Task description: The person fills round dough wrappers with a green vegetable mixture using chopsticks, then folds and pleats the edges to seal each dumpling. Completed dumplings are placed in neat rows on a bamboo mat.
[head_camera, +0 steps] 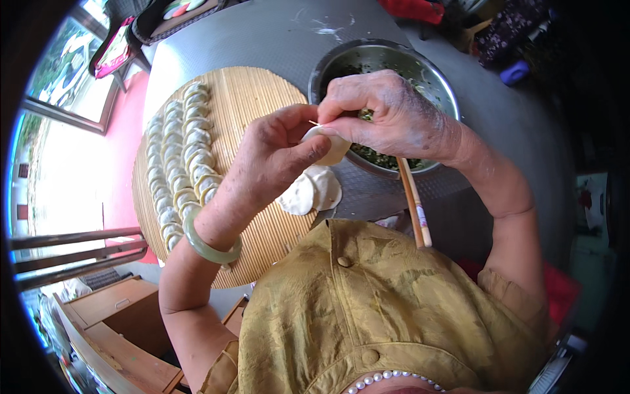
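Note:
A round dough wrapper [335, 149] is held in front of me, its upper edge pinched between the fingers of both hands. My left hand [285, 147] supports it with the thumb across its face, a pale green bangle on that wrist. Flour dusts my right hand [381, 113], whose thumb and fingertips meet at the wrapper's top edge. Whether filling lies inside is hidden. Below them, a few flat wrappers [322, 189] overlap at the edge of a round slatted mat [246, 98]. Several rows of pleated dumplings [199, 143] cover the mat's left part.
Behind my right hand stands a steel bowl [445, 93] of chopped green filling [379, 160]. Chopsticks [414, 207] lean out over its near rim. Both bowl and mat sit on a grey table [256, 34]. Wicker chairs [142, 24] stand beyond, and a wooden cabinet [113, 305] at lower left.

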A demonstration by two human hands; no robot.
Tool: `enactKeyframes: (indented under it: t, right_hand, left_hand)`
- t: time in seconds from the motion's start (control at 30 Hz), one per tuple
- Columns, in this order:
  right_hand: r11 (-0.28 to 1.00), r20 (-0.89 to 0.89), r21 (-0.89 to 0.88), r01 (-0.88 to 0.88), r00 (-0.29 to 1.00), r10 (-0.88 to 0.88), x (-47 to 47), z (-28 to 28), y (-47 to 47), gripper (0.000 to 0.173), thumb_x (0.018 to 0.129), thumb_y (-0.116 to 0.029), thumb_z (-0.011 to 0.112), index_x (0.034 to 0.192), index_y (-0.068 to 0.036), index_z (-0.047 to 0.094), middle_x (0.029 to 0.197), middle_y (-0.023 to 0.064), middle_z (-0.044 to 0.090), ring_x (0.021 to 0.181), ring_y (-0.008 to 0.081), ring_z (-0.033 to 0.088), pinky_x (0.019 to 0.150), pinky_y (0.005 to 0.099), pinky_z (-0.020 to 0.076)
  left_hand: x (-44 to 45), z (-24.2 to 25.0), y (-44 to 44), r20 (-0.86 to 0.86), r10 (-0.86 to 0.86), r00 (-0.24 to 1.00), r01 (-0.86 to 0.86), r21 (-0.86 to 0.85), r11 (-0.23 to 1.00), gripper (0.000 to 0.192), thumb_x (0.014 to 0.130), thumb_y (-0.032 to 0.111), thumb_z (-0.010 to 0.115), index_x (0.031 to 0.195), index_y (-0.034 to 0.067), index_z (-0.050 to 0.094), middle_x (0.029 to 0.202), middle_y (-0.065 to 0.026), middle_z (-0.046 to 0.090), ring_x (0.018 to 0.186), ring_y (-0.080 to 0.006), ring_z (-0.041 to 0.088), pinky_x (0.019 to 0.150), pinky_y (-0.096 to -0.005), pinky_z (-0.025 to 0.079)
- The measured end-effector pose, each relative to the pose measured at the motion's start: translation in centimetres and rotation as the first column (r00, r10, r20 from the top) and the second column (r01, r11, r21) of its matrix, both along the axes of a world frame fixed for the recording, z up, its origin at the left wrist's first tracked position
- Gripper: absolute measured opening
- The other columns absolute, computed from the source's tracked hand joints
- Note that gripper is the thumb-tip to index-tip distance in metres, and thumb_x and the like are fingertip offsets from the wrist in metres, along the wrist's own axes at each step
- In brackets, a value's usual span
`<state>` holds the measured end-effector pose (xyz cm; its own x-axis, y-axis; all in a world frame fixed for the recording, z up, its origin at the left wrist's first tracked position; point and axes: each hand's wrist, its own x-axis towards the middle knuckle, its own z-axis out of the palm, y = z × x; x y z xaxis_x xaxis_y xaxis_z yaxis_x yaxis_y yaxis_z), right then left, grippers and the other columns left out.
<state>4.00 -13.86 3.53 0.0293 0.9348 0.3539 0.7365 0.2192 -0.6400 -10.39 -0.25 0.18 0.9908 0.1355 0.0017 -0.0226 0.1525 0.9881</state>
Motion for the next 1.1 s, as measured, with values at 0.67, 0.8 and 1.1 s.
enactKeyframes:
  t: [0.67,0.8,1.1]
  right_hand:
    - [0.957,0.151,-0.043,0.285,0.949,-0.276,4.6,-3.2,-8.7,0.003,0.077,-0.002,0.057,0.077,0.001,0.058,0.071,0.0103,0.052,0.069,0.0231,0.055,0.061,0.0316,0.0444]
    - [0.909,0.021,-0.170,0.381,0.923,-0.383,4.5,-2.1,-9.9,0.006,0.080,-0.004,0.057,0.080,0.000,0.060,0.071,0.0072,0.055,0.064,0.0145,0.053,0.060,0.0288,0.0433]
    - [0.718,-0.210,-0.177,0.673,0.687,-0.695,9.3,-3.9,-11.6,0.019,0.095,-0.016,0.048,0.094,-0.001,0.060,0.078,0.0008,0.058,0.070,0.0055,0.053,0.062,0.0191,0.0446]
  left_hand:
    - [5.9,0.1,-1.6,-0.028,0.140,0.990,-0.127,-0.620,0.774,0.033,0.091,0.028,0.051,0.117,0.008,0.050,0.111,-0.0101,0.057,0.101,-0.0218,0.055,0.090,-0.0319,0.044]
    - [6.6,-0.4,-6.2,-0.120,0.074,0.990,-0.139,-0.737,0.662,0.023,0.095,0.013,0.038,0.113,0.006,0.051,0.109,-0.0101,0.056,0.101,-0.0204,0.055,0.090,-0.0328,0.045]
    - [6.4,-0.9,-6.0,-0.240,0.035,0.970,-0.220,-0.810,0.543,0.027,0.097,0.017,0.031,0.116,0.005,0.045,0.110,-0.0122,0.054,0.103,-0.0229,0.055,0.094,-0.0371,0.044]
